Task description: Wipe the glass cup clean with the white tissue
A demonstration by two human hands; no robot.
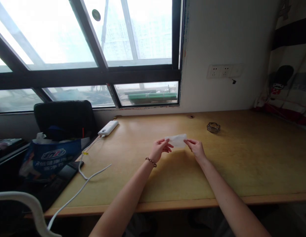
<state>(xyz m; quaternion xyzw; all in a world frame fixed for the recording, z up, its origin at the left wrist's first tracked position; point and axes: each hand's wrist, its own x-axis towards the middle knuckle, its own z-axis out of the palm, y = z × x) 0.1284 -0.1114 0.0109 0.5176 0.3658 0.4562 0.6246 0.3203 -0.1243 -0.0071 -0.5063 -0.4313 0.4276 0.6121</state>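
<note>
A small white translucent packet [177, 140] is held just above the wooden desk [241, 164], near its middle. My left hand [160, 148] pinches its left end and my right hand [196, 147] pinches its right end. A beaded bracelet [151, 161] circles my left wrist. Both forearms reach in from the desk's front edge.
A glass ashtray [213, 127] sits to the back right. A white power bank [108, 127] lies at the back left, its white cable [91, 176] trailing off the front edge. A blue bag [50, 158] and black chair [65, 118] stand left. Wall sockets [223, 71] are above.
</note>
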